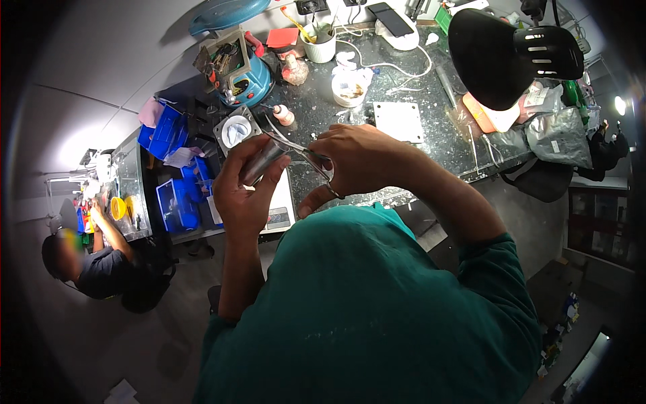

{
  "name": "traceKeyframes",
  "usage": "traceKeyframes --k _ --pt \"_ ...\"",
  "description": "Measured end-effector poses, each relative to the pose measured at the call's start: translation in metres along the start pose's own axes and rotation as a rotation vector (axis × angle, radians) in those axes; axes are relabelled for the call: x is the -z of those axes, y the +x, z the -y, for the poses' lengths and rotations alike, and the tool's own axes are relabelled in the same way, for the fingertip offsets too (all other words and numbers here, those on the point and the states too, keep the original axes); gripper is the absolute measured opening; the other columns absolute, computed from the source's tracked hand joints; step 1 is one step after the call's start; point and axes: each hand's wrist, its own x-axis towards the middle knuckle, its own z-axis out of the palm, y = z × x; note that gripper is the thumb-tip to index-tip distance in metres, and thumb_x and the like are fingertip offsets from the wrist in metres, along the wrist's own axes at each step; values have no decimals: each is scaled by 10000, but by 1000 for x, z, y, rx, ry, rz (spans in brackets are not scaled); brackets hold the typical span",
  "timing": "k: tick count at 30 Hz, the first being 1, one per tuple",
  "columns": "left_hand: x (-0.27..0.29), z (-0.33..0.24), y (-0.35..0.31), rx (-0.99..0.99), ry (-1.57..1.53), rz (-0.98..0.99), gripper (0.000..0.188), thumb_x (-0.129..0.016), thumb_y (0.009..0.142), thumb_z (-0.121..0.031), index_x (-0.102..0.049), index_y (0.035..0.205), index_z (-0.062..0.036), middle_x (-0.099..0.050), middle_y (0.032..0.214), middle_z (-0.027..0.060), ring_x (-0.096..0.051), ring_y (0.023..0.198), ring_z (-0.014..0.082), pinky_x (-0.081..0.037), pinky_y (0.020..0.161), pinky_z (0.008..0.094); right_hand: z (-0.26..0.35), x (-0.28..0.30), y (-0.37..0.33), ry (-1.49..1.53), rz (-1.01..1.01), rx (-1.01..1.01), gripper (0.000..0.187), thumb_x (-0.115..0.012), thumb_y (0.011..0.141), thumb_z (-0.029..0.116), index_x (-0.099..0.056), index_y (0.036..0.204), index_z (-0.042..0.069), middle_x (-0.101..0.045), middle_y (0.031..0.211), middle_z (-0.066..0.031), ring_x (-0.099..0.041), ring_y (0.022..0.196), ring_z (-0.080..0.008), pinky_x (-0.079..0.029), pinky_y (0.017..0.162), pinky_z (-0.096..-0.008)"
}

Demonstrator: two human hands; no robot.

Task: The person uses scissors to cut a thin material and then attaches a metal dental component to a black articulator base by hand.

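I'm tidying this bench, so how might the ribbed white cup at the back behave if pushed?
The cup might tip, since a yellow tool leans out well past its rim. Its round wall suggests it could roll once over. The ribs probably make it less slippery to hold.

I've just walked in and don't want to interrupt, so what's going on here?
A person in green is at a dark workbench, the left hand gripping a silvery cylinder and the right hand holding a scissors-like tool. The tool reaches over the cylinder's upper end; whether they touch is hard to tell. Farther back on the bench are a white tub and a pale square plate. A co-worker is off to the left.
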Motion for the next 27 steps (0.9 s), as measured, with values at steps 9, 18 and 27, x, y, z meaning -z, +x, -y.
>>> traceKeyframes --k 9,18,27 --pt "1 -2 2 67 -68 -45 349 -769 869 -18 -646 1195 0 -704 1089 100 -660 1015 132 -533 876 270 -7 -11 3 23 -147 38 758 -688 705 793 -665 731 37 -665 700 -149 -685 747 -368 -532 678 -461" --pt "11 5 6 166 -101 -13 282 -738 923 -117 -661 1169 -3 -717 1021 80 -664 948 113 -522 825 254 -12 -15 1 73 -120 23 661 -723 740 679 -610 677 31 -614 600 -128 -649 615 -351 -501 599 -449" --pt "2 4 5 63 -69 -54 334 -762 896 -75 -641 1202 -24 -688 1089 70 -639 995 111 -513 862 260 -10 -21 0 216 -83 10 803 -717 689 788 -689 876 7 -690 794 -185 -694 816 -378 -547 753 -451"
